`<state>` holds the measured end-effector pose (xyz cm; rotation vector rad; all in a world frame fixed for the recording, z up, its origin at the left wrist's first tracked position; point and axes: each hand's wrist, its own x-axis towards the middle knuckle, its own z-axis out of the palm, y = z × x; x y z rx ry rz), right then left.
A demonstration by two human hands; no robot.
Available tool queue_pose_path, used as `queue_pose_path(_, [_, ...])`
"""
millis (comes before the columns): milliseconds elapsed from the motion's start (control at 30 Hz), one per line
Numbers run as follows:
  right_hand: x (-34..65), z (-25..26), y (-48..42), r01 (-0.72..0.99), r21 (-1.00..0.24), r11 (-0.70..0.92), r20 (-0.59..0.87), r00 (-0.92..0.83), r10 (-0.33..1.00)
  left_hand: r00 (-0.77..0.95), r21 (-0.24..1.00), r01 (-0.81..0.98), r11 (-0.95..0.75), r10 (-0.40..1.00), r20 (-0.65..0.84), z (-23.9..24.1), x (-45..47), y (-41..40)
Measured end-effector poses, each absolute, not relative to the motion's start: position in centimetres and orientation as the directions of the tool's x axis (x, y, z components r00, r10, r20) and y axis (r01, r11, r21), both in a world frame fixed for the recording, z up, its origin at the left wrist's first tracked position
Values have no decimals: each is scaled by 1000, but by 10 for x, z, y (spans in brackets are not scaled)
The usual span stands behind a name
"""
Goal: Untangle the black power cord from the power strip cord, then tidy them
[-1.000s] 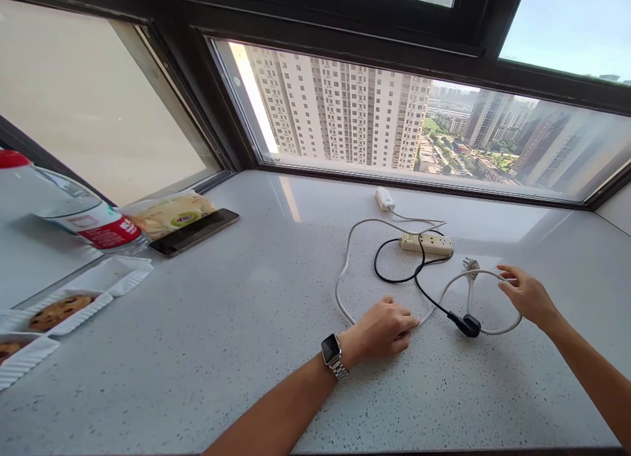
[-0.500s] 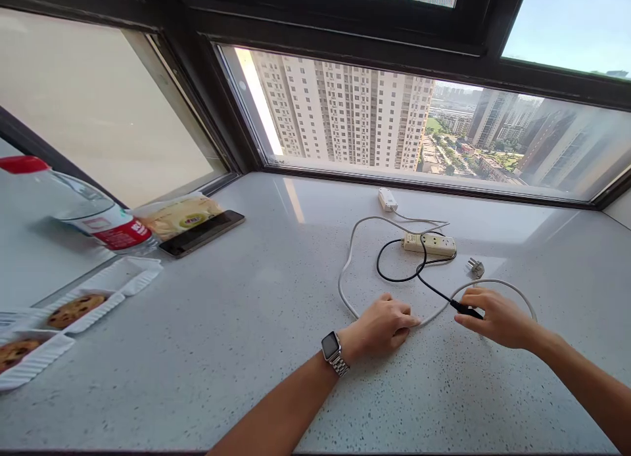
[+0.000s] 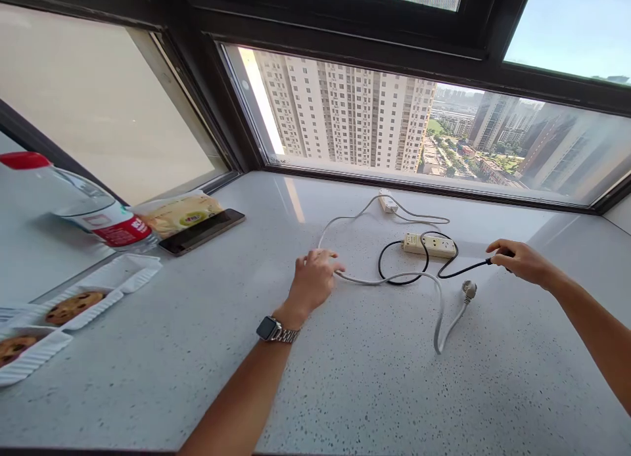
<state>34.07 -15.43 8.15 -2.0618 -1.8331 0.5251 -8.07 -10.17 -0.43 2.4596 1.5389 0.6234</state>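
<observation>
My left hand [image 3: 312, 278], with a watch at its wrist, is closed on the white cable [image 3: 377, 282] over the middle of the counter. That cable runs from a white power strip [image 3: 388, 202] near the window and ends in a grey plug [image 3: 469, 290] lying on the counter. On the right, my right hand [image 3: 522, 261] grips the plug end of the black cable [image 3: 472, 270]; the fingers mostly cover the plug. The black cable loops round a cream power strip [image 3: 430, 245], its other end joining the strip's left side. The white cable crosses the black loop.
To the left lie a dark phone [image 3: 202, 232], a yellowish packet [image 3: 180, 213] and a bottle with a red cap [image 3: 98, 209]. A white tray [image 3: 140, 275] holds cookies nearer me. The window frame [image 3: 434, 196] borders the speckled counter [image 3: 365, 397] at the back.
My left hand has moved left and away from me, drawing the white cable along. My right hand has carried the black cable's end right and toward the window. The grey plug has turned and shifted slightly.
</observation>
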Motion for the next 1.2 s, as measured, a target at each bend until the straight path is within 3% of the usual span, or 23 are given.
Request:
queue_pose_path(67, [326, 78, -155, 930, -368, -9, -7, 7, 1000, 349, 438, 759, -481, 870, 349, 3, -70, -115])
queue_pose_path(133, [306, 80, -155, 970, -217, 110, -2, -113, 994, 486, 579, 582, -571, 815, 316, 11, -48, -138])
queue_pose_path(200, [282, 85, -154, 975, -44, 217, -43, -219, 975, 584, 712, 489, -504, 795, 162, 15, -24, -164])
queue_pose_path(267, [258, 87, -150, 945, 74, 317, -116, -308, 944, 626, 730, 518, -447, 779, 33, 15, -6, -186])
queue_pose_path(400, [224, 76, -140, 891, 133, 434, -263, -390, 882, 682, 765, 531, -365, 720, -129, 9, 0, -202])
queue_pose_path(500, [216, 58, -133, 889, 140, 436, -310, -379, 872, 702, 921, 375, -106, 682, -208, 13, -22, -193])
queue_pose_path(567, [219, 47, -129, 907, 127, 400, -298, -350, 888, 694, 979, 204, 15, 703, -155, 24, -46, -183])
queue_pose_path(733, [246, 27, -135, 962, 7, 271, -164, -267, 950, 535, 976, -216, -1, 836, 119, 54, -106, -150])
queue_pose_path(833, [265, 14, -150, 970, -146, 194, -112, -211, 971, 392, 945, -319, -64, 899, 193, 61, -121, -120])
queue_pose_path(1000, [284, -10, -181, 856, -504, 115, -8, -138, 990, 245, 947, -323, -6, 965, 89, 55, -109, -52])
queue_pose_path(1100, [290, -22, -191, 651, -759, 11, -31, -53, 998, 183, 932, -363, -14, 979, 86, 42, -96, -15])
queue_pose_path(1200, [293, -28, -195, 448, -889, -95, -102, 8, 995, 34, 893, -449, -38, 998, 59, 25, -87, 11])
